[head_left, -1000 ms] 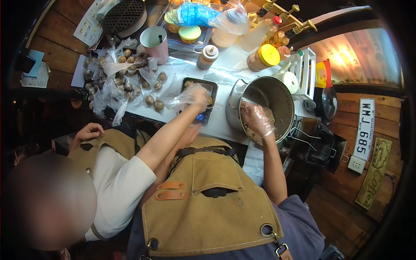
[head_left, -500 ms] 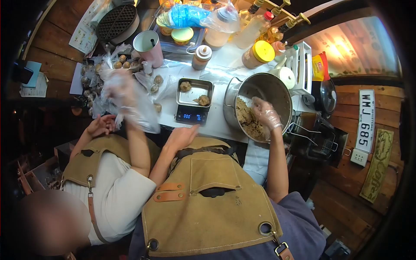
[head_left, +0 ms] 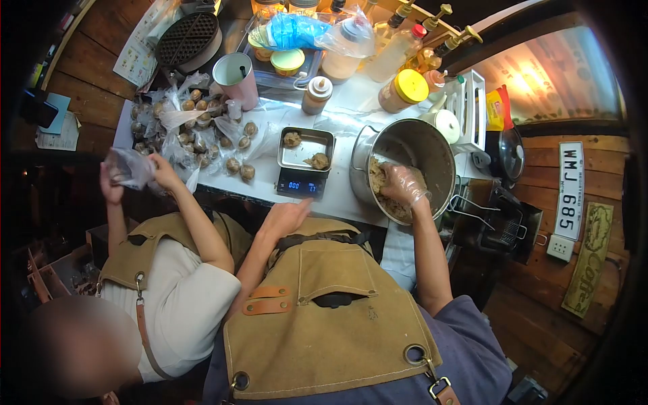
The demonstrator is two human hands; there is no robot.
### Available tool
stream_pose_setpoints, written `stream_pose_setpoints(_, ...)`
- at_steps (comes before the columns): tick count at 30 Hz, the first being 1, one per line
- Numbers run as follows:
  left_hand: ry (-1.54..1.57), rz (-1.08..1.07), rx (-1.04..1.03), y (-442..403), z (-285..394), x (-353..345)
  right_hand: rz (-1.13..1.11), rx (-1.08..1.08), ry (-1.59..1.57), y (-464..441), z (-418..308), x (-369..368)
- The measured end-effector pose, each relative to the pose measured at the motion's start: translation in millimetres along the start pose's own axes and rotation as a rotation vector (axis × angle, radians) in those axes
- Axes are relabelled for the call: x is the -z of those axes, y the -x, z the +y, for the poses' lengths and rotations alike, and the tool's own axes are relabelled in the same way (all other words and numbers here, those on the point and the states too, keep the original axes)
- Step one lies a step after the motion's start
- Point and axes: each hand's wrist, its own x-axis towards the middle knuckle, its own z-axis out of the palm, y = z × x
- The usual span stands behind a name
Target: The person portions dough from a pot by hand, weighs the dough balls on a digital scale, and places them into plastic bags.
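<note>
My right hand (head_left: 401,185), in a clear plastic glove, is down inside a large metal pot (head_left: 442,145). Its fingers curl into a pale brown, crumbly minced mixture (head_left: 376,177). My left hand (head_left: 287,217) is bare and holds nothing; its fingers lie stretched out at the table edge by a digital scale (head_left: 302,185) with lit blue digits. On the scale stands a small metal tray (head_left: 310,143). One lump of mixture (head_left: 292,139) lies at the tray's upper left and another lump (head_left: 318,160) at its lower right.
A co-worker's hands (head_left: 163,172) hold a clear plastic bag (head_left: 129,169) at left. Several bagged balls (head_left: 196,121) cover the table's left side. A pink cup (head_left: 236,84), a squeeze bottle (head_left: 316,96) and a yellow-lidded jar (head_left: 405,91) stand behind; a fryer basket (head_left: 503,223) is right.
My right hand has moved down and left, deeper into the mixture. My left hand has barely moved. The co-worker's hands and bag have swung left, away from the bagged balls.
</note>
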Motion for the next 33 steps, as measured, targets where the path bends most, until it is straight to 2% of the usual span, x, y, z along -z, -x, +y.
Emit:
stream_pose_setpoints(5, 0.046, -0.039, 0.027, 0, 2, 4, 0.065, -0.004, -0.159, 12, 4, 3)
stream_pose_setpoints(8, 0.058, -0.004, 0.016, 1, 1, 3, 0.090, 0.255, -0.168, 15, 11, 3)
stream_pose_setpoints(11, 0.044, 0.050, -0.006, 2, -7, -5, 0.095, 0.092, -0.146, 34, -15, 12)
stream_pose_setpoints(14, 0.047, 0.032, 0.002, 2, -4, -4, 0.289, 0.084, -0.137, 27, 9, -23)
stream_pose_setpoints(17, 0.041, 0.012, 0.003, 0, -5, -2, 0.324, -0.031, -0.386, 30, 9, -19)
stream_pose_setpoints(20, 0.029, -0.003, 0.004, -1, -4, -1, 0.282, -0.039, -0.410, 39, 1, -1)
stream_pose_setpoints(23, 0.032, -0.011, -0.003, -3, -5, -2, 0.110, -0.183, -0.705, 36, 4, -1)
stream_pose_setpoints(26, 0.028, -0.019, 0.001, -4, -7, -3, 0.103, -0.076, -0.701, 33, 6, 3)
stream_pose_setpoints(29, 0.020, -0.034, 0.012, -5, -6, -2, 0.030, -0.157, -0.927, 37, -1, 10)
stream_pose_setpoints(33, 0.025, -0.039, 0.019, -4, -6, -2, 0.038, -0.236, -1.204, 43, -5, 8)
